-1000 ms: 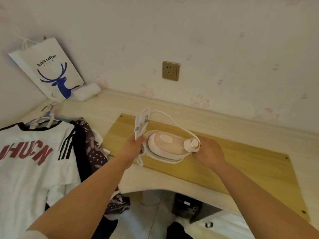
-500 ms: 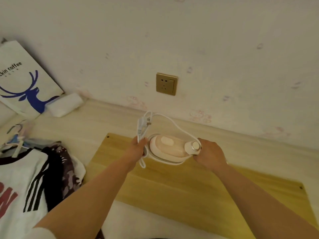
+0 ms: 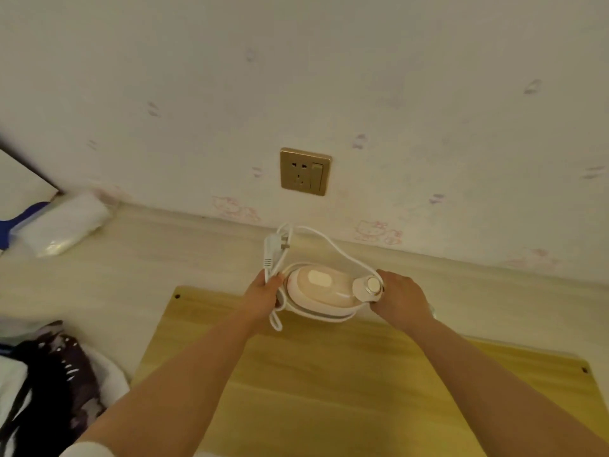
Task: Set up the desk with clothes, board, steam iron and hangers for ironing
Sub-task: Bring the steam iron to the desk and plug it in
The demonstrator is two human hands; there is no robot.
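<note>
A small pink and white steam iron [image 3: 321,290] is held over the far edge of the yellow wooden board [image 3: 329,390] on the desk. My right hand [image 3: 400,296] grips its knob end. My left hand [image 3: 263,296] grips the folded white cord [image 3: 275,258] at the iron's left end; the plug [image 3: 275,246] sticks up above my fingers. The cord loops around the iron and behind it. Clothes [image 3: 49,374] lie in a pile at the lower left edge of the view.
A gold wall socket [image 3: 304,171] with a switch sits on the wall just above the iron. A white plastic-wrapped bundle [image 3: 64,224] lies at the back left of the pale desk [image 3: 148,268], beside a paper bag [image 3: 19,196].
My view has moved forward and right, closer to the wall and socket. Both hands have carried the iron toward the board's far edge; the shirt and hangers have left the view.
</note>
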